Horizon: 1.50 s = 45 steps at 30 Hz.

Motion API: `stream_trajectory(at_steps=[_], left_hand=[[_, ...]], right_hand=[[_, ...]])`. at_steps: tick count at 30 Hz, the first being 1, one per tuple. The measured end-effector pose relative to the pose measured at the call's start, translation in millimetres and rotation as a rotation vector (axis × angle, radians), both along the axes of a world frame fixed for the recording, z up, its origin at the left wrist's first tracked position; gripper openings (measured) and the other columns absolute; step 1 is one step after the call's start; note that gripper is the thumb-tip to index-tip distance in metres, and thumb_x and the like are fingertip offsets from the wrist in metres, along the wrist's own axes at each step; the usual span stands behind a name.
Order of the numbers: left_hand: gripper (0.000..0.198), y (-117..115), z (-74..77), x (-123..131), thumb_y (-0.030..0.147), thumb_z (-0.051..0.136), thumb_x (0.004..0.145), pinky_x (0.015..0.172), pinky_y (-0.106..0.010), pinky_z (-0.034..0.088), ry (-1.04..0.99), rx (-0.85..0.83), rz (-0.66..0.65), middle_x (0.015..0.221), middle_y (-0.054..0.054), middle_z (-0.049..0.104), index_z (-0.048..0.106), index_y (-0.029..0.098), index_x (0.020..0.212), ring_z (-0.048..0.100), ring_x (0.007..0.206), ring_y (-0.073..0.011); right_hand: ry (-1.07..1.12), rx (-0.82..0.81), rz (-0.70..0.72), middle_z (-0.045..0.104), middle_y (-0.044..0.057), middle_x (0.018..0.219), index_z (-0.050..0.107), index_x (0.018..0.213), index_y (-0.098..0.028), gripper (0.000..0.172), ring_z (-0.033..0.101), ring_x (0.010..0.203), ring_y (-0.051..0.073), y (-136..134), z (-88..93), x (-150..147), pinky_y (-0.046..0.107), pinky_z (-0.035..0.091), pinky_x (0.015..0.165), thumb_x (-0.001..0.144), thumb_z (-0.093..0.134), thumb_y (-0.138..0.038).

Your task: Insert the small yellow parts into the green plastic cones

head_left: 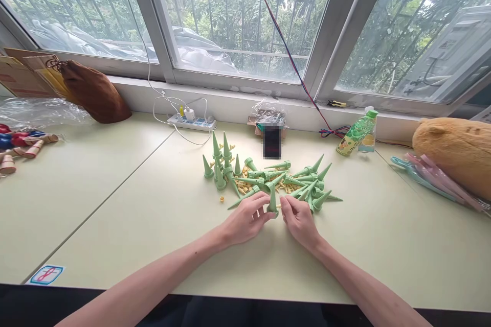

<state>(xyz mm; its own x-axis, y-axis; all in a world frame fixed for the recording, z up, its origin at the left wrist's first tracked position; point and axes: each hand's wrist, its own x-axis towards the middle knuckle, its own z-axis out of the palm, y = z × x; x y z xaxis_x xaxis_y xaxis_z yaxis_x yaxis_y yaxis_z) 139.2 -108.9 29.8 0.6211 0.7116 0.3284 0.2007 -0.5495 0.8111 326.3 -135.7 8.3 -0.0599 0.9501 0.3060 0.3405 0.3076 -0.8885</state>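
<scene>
My left hand (248,217) is closed on a green plastic watering spike (272,200), held with its point up. Just to its right, my right hand (301,219) pinches a small yellow plastic piece (280,206) whose tip reaches the side of the spike; whether it sits in a hole I cannot tell. Beyond my hands, several more green spikes (307,179) lie in a heap. Among them are many small yellow pieces (245,185). To the left a group of spikes (217,150) stands upright, some with yellow pieces sticking out of their sides.
A single yellow piece (221,199) lies left of the heap. Behind it are a phone-like dark object (272,142), partly blurred, and a power strip (194,122). A green bottle (356,134) and a plush toy (452,150) are at right; wooden toys (28,145) are far left.
</scene>
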Motion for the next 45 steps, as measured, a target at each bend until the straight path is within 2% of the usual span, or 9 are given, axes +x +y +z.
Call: stream_trajectory(at_steps=[7,12,16,21,26,34,36,41,45], left_hand=[[0.023,0.9,-2.5,-1.1,0.025,0.047,0.099,0.064,-0.022,0.054,0.046,0.081,0.029,0.11,-0.008,0.058,0.064,0.022,0.115,0.059,0.079,-0.0122],[0.029,-0.2,0.8,3.0,0.037,0.053,0.097,0.059,-0.022,0.056,-0.044,-0.081,0.126,0.108,-0.007,0.059,0.06,0.021,0.121,0.06,0.067,-0.0093],[0.036,1.5,5.4,3.4,0.049,0.045,0.098,0.043,-0.019,0.047,-0.136,-0.346,0.149,0.088,-0.003,0.062,0.058,0.017,0.109,0.057,0.05,-0.0078],[0.041,4.6,7.6,0.8,0.054,0.047,0.096,0.039,-0.019,0.041,-0.124,-0.544,0.008,0.065,0.002,0.058,0.051,0.016,0.081,0.057,0.043,-0.0095],[0.036,6.7,5.5,-0.2,0.051,0.055,0.093,0.041,-0.02,0.042,-0.16,-0.593,-0.034,0.071,0.001,0.062,0.05,0.016,0.083,0.057,0.044,-0.0095],[0.032,4.1,4.1,-0.1,0.043,0.063,0.09,0.053,-0.026,0.054,-0.177,-0.448,0.034,0.072,0.0,0.059,0.059,0.013,0.101,0.063,0.06,-0.0141],[0.032,2.7,4.6,-0.1,0.04,0.064,0.089,0.055,-0.026,0.055,-0.134,-0.348,0.065,0.075,-0.001,0.061,0.06,0.014,0.106,0.063,0.062,-0.0139],[0.028,0.3,3.3,-0.3,0.027,0.069,0.087,0.067,-0.027,0.057,-0.031,0.027,0.125,0.088,-0.004,0.068,0.063,0.016,0.113,0.066,0.072,-0.014],[0.033,-1.6,-0.4,-1.0,0.022,0.067,0.089,0.069,-0.026,0.057,-0.02,0.194,0.118,0.093,-0.004,0.069,0.061,0.019,0.122,0.065,0.072,-0.0122]], right_hand=[[-0.007,0.009,-0.019,0.036,-0.005,0.052,0.037,0.062,-0.021,0.045,0.032,0.047,0.011,-0.8,1.9,-1.9,0.026,0.027,0.046,0.101,0.04,-0.044],[0.084,-0.023,-0.054,0.04,-0.004,0.056,0.043,0.068,-0.021,0.042,0.035,0.048,0.011,-1.8,-1.2,-1.9,0.024,0.03,0.047,0.102,0.041,-0.046],[0.142,-0.02,-0.074,0.042,-0.004,0.059,0.044,0.07,-0.021,0.041,0.035,0.049,0.011,-1.8,-3.0,-0.7,0.024,0.031,0.047,0.102,0.042,-0.046],[0.11,0.003,0.006,0.042,-0.005,0.059,0.047,0.072,-0.02,0.038,0.036,0.049,0.01,-2.0,-0.7,-0.5,0.024,0.031,0.049,0.102,0.043,-0.044],[0.061,0.022,0.031,0.042,-0.005,0.058,0.047,0.072,-0.02,0.038,0.036,0.05,0.01,-1.5,1.5,-1.9,0.024,0.031,0.049,0.102,0.044,-0.042],[0.032,0.021,0.038,0.039,-0.005,0.058,0.047,0.073,-0.02,0.035,0.034,0.049,0.011,-0.8,0.2,-0.9,0.025,0.029,0.048,0.101,0.044,-0.041],[0.022,0.027,0.031,0.039,-0.005,0.057,0.046,0.071,-0.02,0.036,0.034,0.049,0.011,-0.7,0.3,-0.9,0.025,0.028,0.048,0.101,0.043,-0.04],[0.006,0.047,0.001,0.034,-0.005,0.053,0.035,0.063,-0.022,0.042,0.03,0.047,0.011,-2.3,0.6,-1.8,0.026,0.025,0.046,0.101,0.042,-0.039],[-0.01,0.067,-0.019,0.033,-0.005,0.051,0.034,0.061,-0.022,0.044,0.029,0.046,0.01,-3.1,0.6,-2.2,0.027,0.024,0.046,0.101,0.039,-0.037]])
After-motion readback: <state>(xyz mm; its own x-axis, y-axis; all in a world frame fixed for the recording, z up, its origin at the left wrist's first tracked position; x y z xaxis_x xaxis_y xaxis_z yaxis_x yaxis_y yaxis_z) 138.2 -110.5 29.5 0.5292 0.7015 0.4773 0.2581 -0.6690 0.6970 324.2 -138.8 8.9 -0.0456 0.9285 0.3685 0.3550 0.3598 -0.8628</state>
